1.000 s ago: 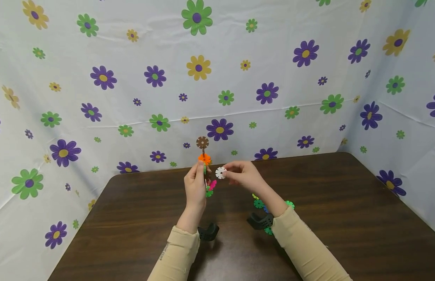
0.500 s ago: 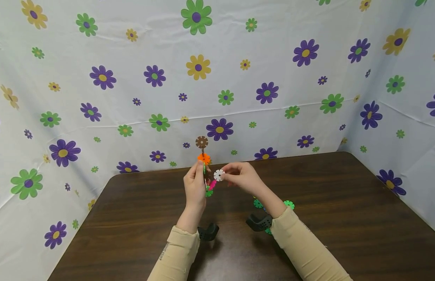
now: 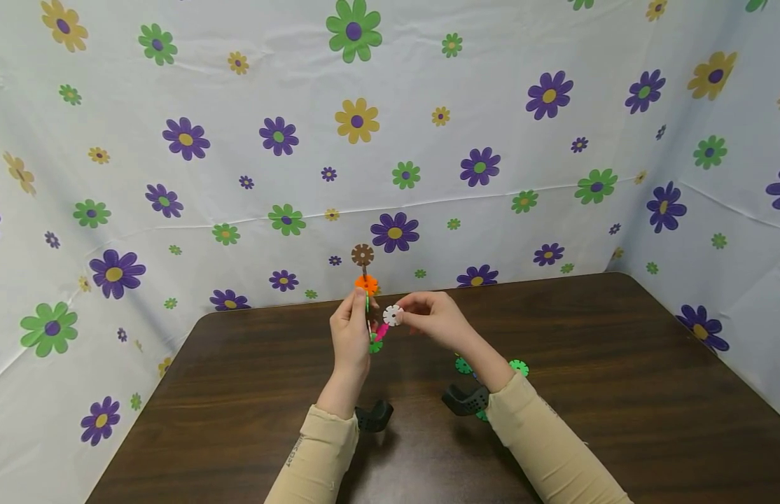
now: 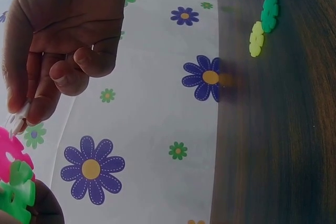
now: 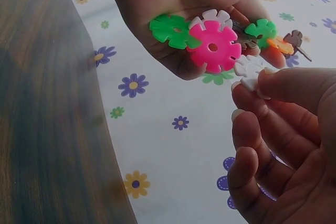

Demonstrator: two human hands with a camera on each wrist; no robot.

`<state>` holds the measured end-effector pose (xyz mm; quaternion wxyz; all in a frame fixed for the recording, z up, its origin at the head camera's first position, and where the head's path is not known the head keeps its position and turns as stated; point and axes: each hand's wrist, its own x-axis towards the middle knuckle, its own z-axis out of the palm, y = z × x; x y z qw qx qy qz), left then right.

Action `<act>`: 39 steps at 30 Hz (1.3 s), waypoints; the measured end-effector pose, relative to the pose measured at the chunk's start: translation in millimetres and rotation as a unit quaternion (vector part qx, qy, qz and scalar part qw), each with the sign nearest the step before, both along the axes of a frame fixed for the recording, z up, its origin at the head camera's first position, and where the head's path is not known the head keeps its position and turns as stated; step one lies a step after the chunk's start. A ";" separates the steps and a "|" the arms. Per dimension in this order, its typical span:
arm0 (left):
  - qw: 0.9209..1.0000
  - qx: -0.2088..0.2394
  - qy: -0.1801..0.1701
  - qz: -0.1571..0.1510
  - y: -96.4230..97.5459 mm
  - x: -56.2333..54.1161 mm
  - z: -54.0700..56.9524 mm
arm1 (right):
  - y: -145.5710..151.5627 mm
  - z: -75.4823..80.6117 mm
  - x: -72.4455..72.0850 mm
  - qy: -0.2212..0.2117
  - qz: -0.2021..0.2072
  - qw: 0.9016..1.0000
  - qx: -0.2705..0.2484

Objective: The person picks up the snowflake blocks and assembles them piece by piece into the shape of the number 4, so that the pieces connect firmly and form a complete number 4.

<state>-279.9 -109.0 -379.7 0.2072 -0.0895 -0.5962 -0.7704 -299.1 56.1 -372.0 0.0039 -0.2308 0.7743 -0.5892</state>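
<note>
My left hand (image 3: 350, 332) grips a chain of interlocking plastic discs above the table. A brown disc (image 3: 363, 255) tops the chain, with an orange disc (image 3: 367, 285) just under it. Lower down, a pink disc (image 5: 213, 47) and a green disc (image 5: 173, 31) stick out beside the palm in the right wrist view. Between thumb and fingertips, my right hand (image 3: 437, 320) pinches a white disc (image 3: 393, 316). Its notched edge is right at the pink disc's rim. The left fingers cover part of the chain's middle.
More joined discs lie on the dark wooden table (image 3: 251, 392), partly behind the right forearm, including a green disc (image 3: 519, 367) and a yellow disc (image 4: 256, 39). A flower-print sheet (image 3: 239, 140) hangs behind the table. Each wrist carries a black camera mount (image 3: 374, 416).
My right hand has moved the white disc slightly left and down, from apart from the chain to against the pink disc. The left hand has stayed nearly still.
</note>
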 end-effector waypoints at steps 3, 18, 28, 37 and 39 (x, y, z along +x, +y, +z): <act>1.000 -0.002 -0.003 0.002 -0.4 -0.1 -0.1 | -0.7 0.8 0.8 0.002 0.002 1.000 0.000; 1.000 -0.005 -0.002 0.001 0.6 1.1 0.0 | -1.2 18.5 15.3 0.015 0.006 1.000 0.016; 1.000 -0.004 -0.002 0.005 0.6 1.8 0.0 | -3.1 32.6 27.4 0.040 0.010 0.999 0.021; 1.000 0.007 0.003 0.014 -0.2 -0.2 -0.7 | -8.3 31.6 31.5 0.065 0.000 0.998 0.027; 1.000 0.009 0.004 0.014 -0.3 -0.7 -1.1 | -9.0 30.1 30.7 0.066 0.000 0.997 0.028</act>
